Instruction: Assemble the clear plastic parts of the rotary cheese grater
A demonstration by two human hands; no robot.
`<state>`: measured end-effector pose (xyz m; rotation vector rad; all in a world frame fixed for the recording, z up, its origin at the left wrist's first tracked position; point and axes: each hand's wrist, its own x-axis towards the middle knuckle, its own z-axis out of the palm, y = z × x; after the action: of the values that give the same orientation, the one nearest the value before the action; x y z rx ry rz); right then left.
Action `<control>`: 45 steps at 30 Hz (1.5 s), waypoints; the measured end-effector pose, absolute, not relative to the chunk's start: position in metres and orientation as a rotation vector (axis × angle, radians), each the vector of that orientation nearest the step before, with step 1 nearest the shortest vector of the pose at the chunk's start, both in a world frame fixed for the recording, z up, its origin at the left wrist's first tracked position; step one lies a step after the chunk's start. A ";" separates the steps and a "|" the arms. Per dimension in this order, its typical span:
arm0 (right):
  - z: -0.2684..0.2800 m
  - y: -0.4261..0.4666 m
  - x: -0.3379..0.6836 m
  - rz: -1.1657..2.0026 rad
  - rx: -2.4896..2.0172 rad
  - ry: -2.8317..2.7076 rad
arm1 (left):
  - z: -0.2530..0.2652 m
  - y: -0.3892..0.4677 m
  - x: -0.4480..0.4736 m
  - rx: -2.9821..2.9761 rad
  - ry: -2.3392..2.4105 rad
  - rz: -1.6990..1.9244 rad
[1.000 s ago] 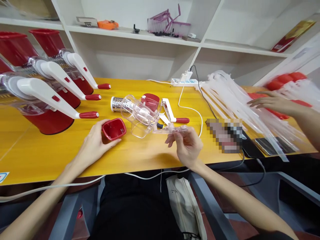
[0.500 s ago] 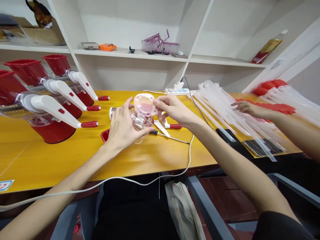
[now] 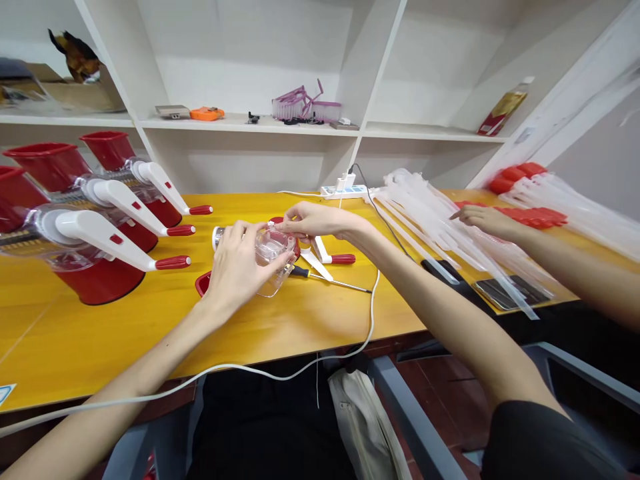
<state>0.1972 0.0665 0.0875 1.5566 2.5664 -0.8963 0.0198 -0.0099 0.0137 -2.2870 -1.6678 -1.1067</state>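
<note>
A clear plastic grater housing is on the table in front of me. My left hand curves around its left side, thumb on the near side and fingers at the far side. My right hand reaches its far rim, with the fingers pinched together; what they hold is mostly hidden. Just behind them a red part peeks out. To the right lie a white crank handle with a red grip and a screwdriver. A red piece is partly covered by my left hand.
Several assembled red drum graters stand at the left. A white cable runs along the table's front edge. To the right are translucent plastic strips, phones and another person's hand. Behind is a shelf with a power strip below.
My right hand has lowered the round clear piece toward the housing, where it no longer shows separately. My left hand has stayed around the housing. The view has shifted slightly.
</note>
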 end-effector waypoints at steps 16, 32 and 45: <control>0.072 0.038 0.200 -0.750 1.499 2.995 | 0.015 -0.006 -0.012 -2.745 -1.461 -1.307; 0.030 0.039 0.211 -0.787 1.043 3.257 | 0.005 -0.009 -0.032 -2.691 -1.390 -1.407; 0.008 0.036 0.203 -0.773 1.172 3.328 | -0.035 -0.044 -0.078 -2.427 -1.937 -1.055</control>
<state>0.2030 0.0356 0.0080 1.1720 3.3284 -0.7731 -0.0781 -0.0439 -0.0346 -2.4273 -1.9369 -1.0551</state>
